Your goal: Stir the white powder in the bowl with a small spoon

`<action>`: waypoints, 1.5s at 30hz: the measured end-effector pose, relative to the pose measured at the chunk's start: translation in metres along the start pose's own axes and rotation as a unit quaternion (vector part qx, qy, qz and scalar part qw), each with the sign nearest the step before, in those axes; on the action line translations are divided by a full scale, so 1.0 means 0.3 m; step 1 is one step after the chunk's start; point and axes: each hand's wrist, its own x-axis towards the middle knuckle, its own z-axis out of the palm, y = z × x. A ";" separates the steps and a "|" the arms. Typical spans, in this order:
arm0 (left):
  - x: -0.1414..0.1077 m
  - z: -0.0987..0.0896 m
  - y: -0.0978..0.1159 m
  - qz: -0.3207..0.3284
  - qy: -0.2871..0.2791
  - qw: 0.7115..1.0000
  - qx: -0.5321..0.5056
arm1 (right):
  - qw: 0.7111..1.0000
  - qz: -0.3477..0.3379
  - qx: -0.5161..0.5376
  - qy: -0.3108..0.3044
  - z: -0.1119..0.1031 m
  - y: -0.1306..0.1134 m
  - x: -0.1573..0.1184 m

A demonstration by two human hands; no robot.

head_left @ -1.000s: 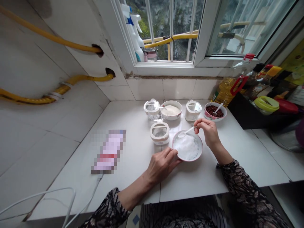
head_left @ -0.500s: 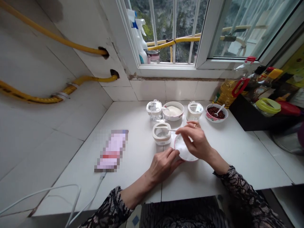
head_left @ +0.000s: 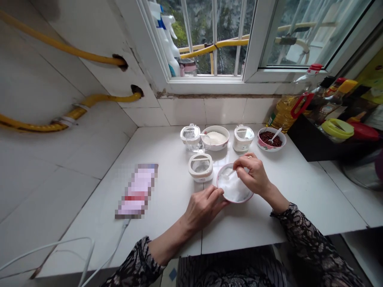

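Observation:
My left hand (head_left: 203, 206) grips the near left rim of a white bowl (head_left: 239, 201) edged in pink, thumb and fingers pressed on its side. White grains, like salt or sugar, (head_left: 235, 188) fill part of that bowl. Between the fingertips of my right hand (head_left: 253, 174) is a small pale spoon (head_left: 230, 173), its tip down at the grains. Left of the bowl stands a seasoning jar (head_left: 200, 167) with a cream rim and some contents showing through its top.
Behind are two more clear jars, one jar (head_left: 190, 134) left and another jar (head_left: 243, 137) right, around a bowl of white grains (head_left: 218, 138). A bowl of dark red bits (head_left: 270, 142), oil bottle (head_left: 289, 107) and black rack (head_left: 308, 139) stand right; a phone (head_left: 137, 191) lies left.
My right hand has moved the spoon from over the cream-rimmed jar rightward into the bowl. The left hand stays on the bowl. The view has shifted slightly.

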 end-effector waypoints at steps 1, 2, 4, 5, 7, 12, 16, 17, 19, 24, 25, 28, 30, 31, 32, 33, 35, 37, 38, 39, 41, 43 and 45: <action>0.000 0.000 0.000 0.000 0.000 1.000 0.000 | 0.999 0.030 0.017 0.010 -0.003 -0.001 0.001; 0.000 0.000 -0.001 0.001 0.000 1.000 0.001 | 0.997 0.065 0.040 0.019 -0.008 -0.002 0.002; 0.000 0.001 -0.002 0.003 0.002 1.000 -0.001 | 0.984 0.139 0.107 0.030 -0.020 -0.002 0.007; 0.000 0.001 -0.002 0.003 0.003 1.000 -0.001 | 0.974 0.173 0.145 0.033 -0.026 -0.002 0.011; 0.000 0.002 -0.003 0.004 0.004 1.000 -0.002 | 0.950 0.225 0.212 0.038 -0.032 0.000 0.018; -0.001 0.004 -0.005 0.003 0.007 1.000 -0.004 | 0.917 0.275 0.285 0.054 -0.032 0.020 0.032; -0.003 0.006 -0.006 0.004 0.009 1.000 -0.003 | 0.904 0.280 0.316 0.071 -0.028 0.026 0.039; -0.003 0.006 -0.006 0.004 0.009 1.000 -0.004 | 0.905 0.271 0.319 0.075 -0.025 0.020 0.039; -0.004 0.007 -0.006 0.003 0.007 1.000 -0.005 | 0.916 0.241 0.313 0.078 -0.014 -0.005 0.037; -0.006 0.011 -0.004 -0.006 0.000 1.000 0.003 | 0.986 0.052 0.153 0.049 0.050 -0.073 0.026; -0.005 0.012 -0.003 -0.009 0.001 1.000 0.002 | 0.995 -0.009 0.092 0.028 0.063 -0.079 0.025; -0.004 0.014 -0.002 -0.010 0.012 1.000 0.002 | 0.987 -0.151 -0.038 -0.030 0.080 -0.085 0.028; -0.003 0.013 -0.002 -0.006 0.014 1.000 0.008 | 0.983 -0.173 -0.048 -0.023 0.062 -0.086 0.032; -0.003 0.013 -0.003 -0.004 0.012 1.000 0.011 | 0.985 -0.167 -0.037 -0.007 0.045 -0.086 0.033; -0.003 0.012 -0.004 -0.002 0.008 1.000 0.011 | 0.988 -0.152 -0.026 0.010 0.024 -0.085 0.035; -0.003 0.012 -0.005 0.000 0.004 1.000 0.010 | 0.990 -0.137 -0.015 0.032 0.003 -0.083 0.035; -0.005 0.011 -0.006 0.001 0.000 1.000 0.006 | 0.993 -0.097 -0.012 0.063 -0.034 -0.071 0.033; -0.006 0.011 -0.007 0.000 -0.002 1.000 0.004 | 0.995 -0.079 -0.025 0.062 -0.052 -0.051 0.027; -0.006 0.011 -0.007 -0.001 -0.002 1.000 0.004 | 0.995 -0.076 -0.032 0.051 -0.053 -0.040 0.024; -0.006 0.010 -0.007 -0.002 -0.002 1.000 0.004 | 0.996 -0.074 -0.038 0.033 -0.049 -0.029 0.019; -0.005 0.010 -0.006 -0.001 0.000 1.000 0.005 | 0.997 -0.070 -0.041 -0.005 -0.033 -0.014 0.012; -0.004 0.008 -0.004 -0.001 0.003 1.000 0.007 | 0.998 -0.056 -0.031 -0.026 -0.019 -0.008 0.007; -0.003 0.007 -0.003 0.000 0.003 1.000 0.007 | 0.999 -0.028 -0.015 -0.019 -0.017 -0.010 0.007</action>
